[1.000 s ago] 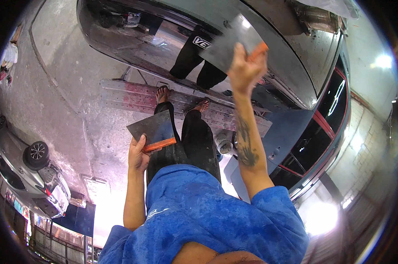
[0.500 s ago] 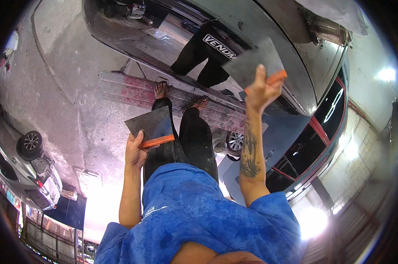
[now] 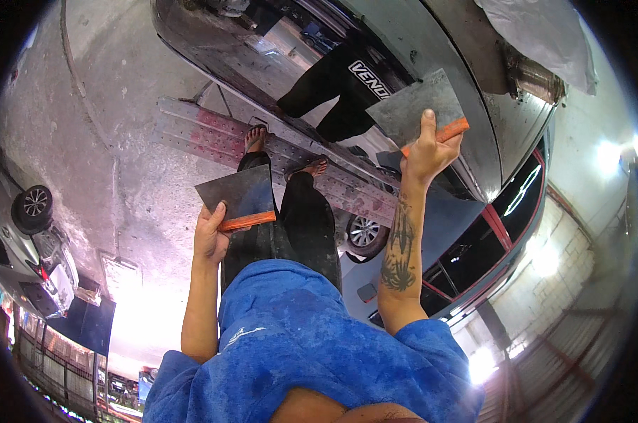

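Note:
In my left hand (image 3: 210,234) is a putty spreader (image 3: 240,190), a flat grey metal blade with an orange handle strip along one edge. Its blade points away from me, above my left thigh. Farther out and to the right, my right hand (image 3: 432,156) grips a second spreader (image 3: 412,106) of the same kind, thumb laid on the blade. This one is in front of the grey car panel (image 3: 449,53); whether it touches the panel I cannot tell. Both hands are closed around the handle edges.
My feet stand on a perforated metal plank (image 3: 199,127) raised above the concrete floor (image 3: 114,77). Black trousers-shaped cloth (image 3: 333,88) shows against the car. A red-framed window (image 3: 523,187) and wheel (image 3: 367,233) are to the right, a silver car (image 3: 22,233) to the left.
My right hand has moved slightly to the right with its spreader, which is less blurred now. My left hand and its spreader have shifted only a little with the view.

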Motion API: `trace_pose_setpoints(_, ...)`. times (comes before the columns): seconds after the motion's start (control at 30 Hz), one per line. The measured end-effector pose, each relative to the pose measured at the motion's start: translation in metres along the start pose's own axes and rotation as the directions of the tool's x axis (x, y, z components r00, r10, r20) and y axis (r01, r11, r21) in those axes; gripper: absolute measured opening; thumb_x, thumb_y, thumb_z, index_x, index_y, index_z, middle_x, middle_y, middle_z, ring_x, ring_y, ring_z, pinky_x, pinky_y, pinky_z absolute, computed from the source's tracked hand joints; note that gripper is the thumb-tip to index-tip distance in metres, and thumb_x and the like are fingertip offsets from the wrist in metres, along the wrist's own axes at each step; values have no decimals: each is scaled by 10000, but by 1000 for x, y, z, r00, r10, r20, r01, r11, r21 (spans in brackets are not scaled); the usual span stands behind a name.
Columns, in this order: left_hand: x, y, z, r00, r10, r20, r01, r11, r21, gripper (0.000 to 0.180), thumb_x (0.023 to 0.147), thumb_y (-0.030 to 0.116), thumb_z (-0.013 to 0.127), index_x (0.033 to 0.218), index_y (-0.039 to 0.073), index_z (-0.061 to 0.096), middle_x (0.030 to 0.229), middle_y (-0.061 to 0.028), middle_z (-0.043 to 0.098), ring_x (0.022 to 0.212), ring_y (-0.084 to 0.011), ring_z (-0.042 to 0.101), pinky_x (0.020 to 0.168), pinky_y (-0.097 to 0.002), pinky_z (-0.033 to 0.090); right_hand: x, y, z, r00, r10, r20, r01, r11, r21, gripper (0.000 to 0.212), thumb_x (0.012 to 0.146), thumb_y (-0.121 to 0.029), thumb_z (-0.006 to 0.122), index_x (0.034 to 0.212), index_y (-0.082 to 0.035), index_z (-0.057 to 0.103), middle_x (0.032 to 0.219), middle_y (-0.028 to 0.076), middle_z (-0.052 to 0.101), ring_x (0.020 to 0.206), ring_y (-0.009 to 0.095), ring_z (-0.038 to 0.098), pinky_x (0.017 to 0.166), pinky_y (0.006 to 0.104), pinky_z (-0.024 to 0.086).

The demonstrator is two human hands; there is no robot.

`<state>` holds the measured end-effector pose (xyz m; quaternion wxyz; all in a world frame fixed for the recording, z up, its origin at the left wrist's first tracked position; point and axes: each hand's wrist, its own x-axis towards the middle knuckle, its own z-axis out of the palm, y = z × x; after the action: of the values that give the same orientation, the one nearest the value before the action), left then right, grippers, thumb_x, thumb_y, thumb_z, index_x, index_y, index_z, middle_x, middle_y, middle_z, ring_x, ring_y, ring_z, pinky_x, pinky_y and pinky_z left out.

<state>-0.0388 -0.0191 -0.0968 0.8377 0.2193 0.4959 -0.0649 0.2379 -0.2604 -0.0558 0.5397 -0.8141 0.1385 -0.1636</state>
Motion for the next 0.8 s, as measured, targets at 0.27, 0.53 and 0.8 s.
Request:
trace_pose_setpoints(0.27, 1, -2, -2, 1000, 10, 15, -10, 1000, -30, 260, 932, 114, 530, 1180, 78, 461, 1077, -51, 603, 939, -274, 638, 679, -521, 582, 32, -8, 127, 917, -374, 137, 377, 926, 0, 307, 761, -116, 653, 690, -72, 358, 569, 3, 344, 420, 118, 413, 355, 308, 328)
trace_pose_setpoints(0.53, 5, 4, -20, 1000, 22, -18, -23, 996, -83, 372, 926, 96, 534, 1273, 56, 407, 1155, -92, 549, 1003, -284, 603, 709, -511, 583, -11, 14, 18, 981, -187, 46, 192, 965, -178, 230, 793, -93, 680, 873, 21, 496, 760, 61, 537, 623, 151, 517, 562, 307, 444)
trace_pose_setpoints(0.8, 3, 2, -15, 998, 49, -50, -53, 995, -88, 258, 936, 111, 520, 1188, 69, 480, 1112, -61, 611, 961, -263, 642, 701, -496, 587, 10, -24, 151, 896, -410, 171, 414, 910, 11, 164, 755, -92, 629, 811, 7, 511, 693, 58, 540, 642, 180, 517, 596, 320, 426)
